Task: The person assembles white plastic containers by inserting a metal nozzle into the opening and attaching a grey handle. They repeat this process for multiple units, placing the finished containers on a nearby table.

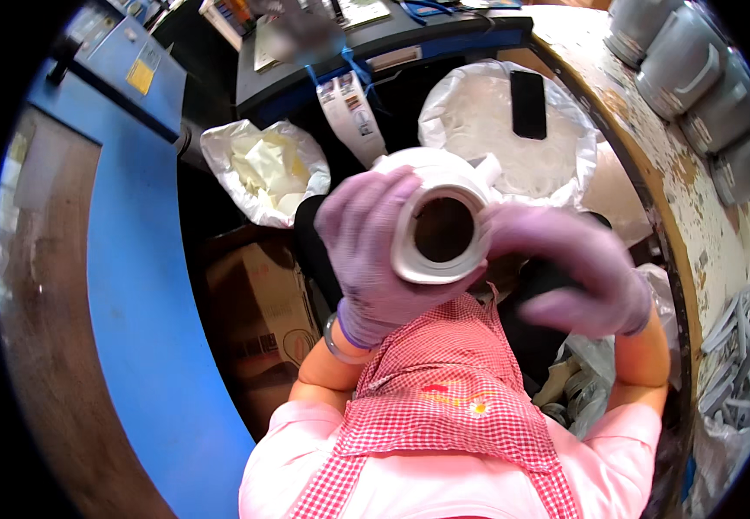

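In front of my chest, a white hollow plastic vessel [418, 268] has its round opening tilted up at me, the inside dark brown. It looks like a jug body, with a small projection on its far right side. My left hand [366, 246], in a pale purple glove, is closed around its left side and underneath. My right hand [570, 264], gloved the same way, is smeared by motion at the right of the opening. Its fingertips reach the rim or come close to it; whether they grip anything cannot be made out.
Lined bins hold yellowish scraps [267, 164] and translucent rings [487, 130]; a black phone [527, 104] lies over the latter. Grey jugs [686, 73] line the worn right-hand table [652, 164], above bagged grey strips [743, 355]. A blue machine [141, 285] and a cardboard box [258, 303] flank me left.
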Demonstrator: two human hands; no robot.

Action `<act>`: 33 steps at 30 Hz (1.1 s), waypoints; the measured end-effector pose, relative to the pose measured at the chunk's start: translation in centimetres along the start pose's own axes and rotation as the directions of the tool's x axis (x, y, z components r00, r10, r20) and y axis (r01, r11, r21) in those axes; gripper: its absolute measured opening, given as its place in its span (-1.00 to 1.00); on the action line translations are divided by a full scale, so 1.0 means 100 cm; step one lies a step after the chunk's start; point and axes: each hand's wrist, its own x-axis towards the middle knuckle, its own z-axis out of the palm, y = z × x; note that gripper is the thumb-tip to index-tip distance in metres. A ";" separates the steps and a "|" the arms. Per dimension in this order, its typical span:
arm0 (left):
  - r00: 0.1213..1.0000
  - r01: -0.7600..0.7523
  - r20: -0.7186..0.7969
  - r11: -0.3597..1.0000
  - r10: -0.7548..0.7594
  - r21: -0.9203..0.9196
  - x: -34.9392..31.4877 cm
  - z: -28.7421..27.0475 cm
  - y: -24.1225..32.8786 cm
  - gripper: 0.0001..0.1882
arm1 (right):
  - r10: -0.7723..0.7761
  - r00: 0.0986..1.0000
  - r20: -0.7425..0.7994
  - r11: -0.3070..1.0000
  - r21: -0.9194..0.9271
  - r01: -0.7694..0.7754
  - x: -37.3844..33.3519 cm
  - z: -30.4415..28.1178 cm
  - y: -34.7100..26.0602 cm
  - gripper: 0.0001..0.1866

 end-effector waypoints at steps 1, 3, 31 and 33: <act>0.999 -0.009 -0.036 1.000 0.009 0.001 0.001 -0.012 -0.006 -0.05 | 0.120 0.973 -0.196 0.984 0.151 -0.091 -0.005 0.000 0.016 -0.46; 0.989 -0.007 -0.147 0.980 -0.023 -0.201 -0.005 -0.031 -0.015 0.06 | 0.478 0.719 -0.504 0.813 0.564 -0.145 -0.021 0.007 0.066 -0.27; 0.731 0.672 0.370 0.698 -0.573 -0.247 -0.203 0.079 -0.064 0.25 | 0.266 0.843 0.468 0.563 -0.785 0.259 0.260 0.130 0.198 -0.81; 0.710 0.695 0.382 0.674 -0.591 -0.249 -0.202 0.075 -0.067 0.23 | 0.052 0.841 0.539 0.569 -0.708 0.418 0.201 0.128 0.161 -0.85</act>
